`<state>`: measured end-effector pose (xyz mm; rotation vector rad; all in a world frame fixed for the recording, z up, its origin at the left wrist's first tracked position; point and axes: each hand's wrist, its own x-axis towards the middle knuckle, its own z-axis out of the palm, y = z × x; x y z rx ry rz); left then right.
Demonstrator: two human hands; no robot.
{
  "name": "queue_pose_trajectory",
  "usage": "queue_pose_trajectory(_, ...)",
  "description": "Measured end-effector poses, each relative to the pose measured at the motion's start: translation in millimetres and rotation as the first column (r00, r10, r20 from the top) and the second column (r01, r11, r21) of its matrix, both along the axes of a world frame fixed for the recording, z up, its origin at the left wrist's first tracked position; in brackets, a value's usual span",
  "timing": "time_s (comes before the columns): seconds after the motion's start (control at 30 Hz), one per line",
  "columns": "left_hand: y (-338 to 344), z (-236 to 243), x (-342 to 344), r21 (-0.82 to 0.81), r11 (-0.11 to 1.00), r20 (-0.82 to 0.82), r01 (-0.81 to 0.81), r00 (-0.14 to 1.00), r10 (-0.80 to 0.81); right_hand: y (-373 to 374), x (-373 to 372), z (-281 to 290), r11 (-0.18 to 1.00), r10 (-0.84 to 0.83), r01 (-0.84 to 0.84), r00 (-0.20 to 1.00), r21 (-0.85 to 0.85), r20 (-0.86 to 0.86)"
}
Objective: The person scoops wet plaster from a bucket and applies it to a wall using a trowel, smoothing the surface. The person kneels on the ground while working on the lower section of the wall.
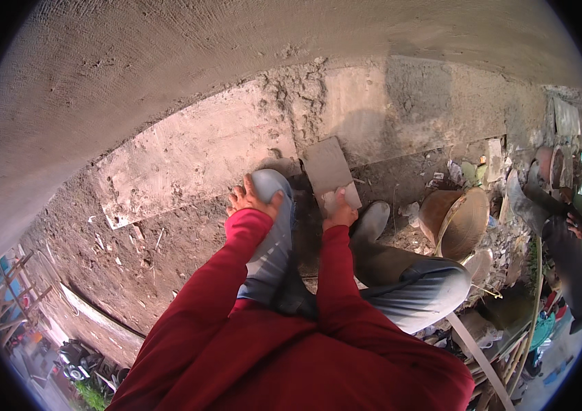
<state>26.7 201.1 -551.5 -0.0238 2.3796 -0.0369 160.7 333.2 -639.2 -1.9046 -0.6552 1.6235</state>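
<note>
My left hand (pixel 252 197) rests on my bent left knee (pixel 274 183), its fingers spread over the denim and holding nothing. My right hand (pixel 341 211) grips the near end of a small flat rectangular board (pixel 327 163), greyish brown, with the thumb lying on its upper face. The board's far end reaches toward two larger pale panels lying at the foot of the wall: a left panel (pixel 195 154) and a right panel (pixel 359 99). Crumbly mortar (pixel 298 96) lies heaped between these panels. What my right fingers do beneath the board is hidden.
A rough plastered wall (pixel 167 55) curves across the far side. To the right lie a tipped basket-like bucket (pixel 464 222) and rubble. Another person's dark-clad leg (pixel 568 267) shows at the far right. Bare soil (pixel 147 253) with scattered chips spreads to my left.
</note>
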Motion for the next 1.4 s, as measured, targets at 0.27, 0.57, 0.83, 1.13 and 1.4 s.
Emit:
queue_pose_trajectory(0.27, -3.1, 0.1, -0.2, 0.026, 0.999, 0.003, -0.023, 1.0, 0.023, -2.4, -0.5, -8.3, 0.991, -0.081, 0.07, 0.993, -0.114, -0.089)
queue_pose_trajectory(0.57, 2.6, 0.0, -7.2, 0.037, 0.999, 0.033, -0.019, 0.999, 0.018, 38.7, -162.7, -42.7, 0.995, -0.094, 0.096, 0.989, -0.014, 0.113)
queue_pose_trajectory(0.83, 0.6, -5.7, -9.5, -0.022, 1.0, 0.074, -0.013, 0.997, 0.015, 49.0, -218.8, -14.0, 0.983, -0.154, 0.161, 0.985, -0.092, 0.08)
queue_pose_trajectory(1.13, 1.5, -2.6, -10.7, 0.012, 1.0, 0.047, -0.02, 0.999, 0.019, 64.2, -188.6, -41.4, 0.996, -0.086, 0.079, 0.93, -0.036, -0.358)
queue_pose_trajectory(1.4, 2.0, -1.1, -7.5, 0.016, 1.0, 0.028, -0.023, 0.999, 0.023, 72.1, -188.2, -25.2, 0.992, -0.112, 0.122, 0.96, 0.022, -0.258)
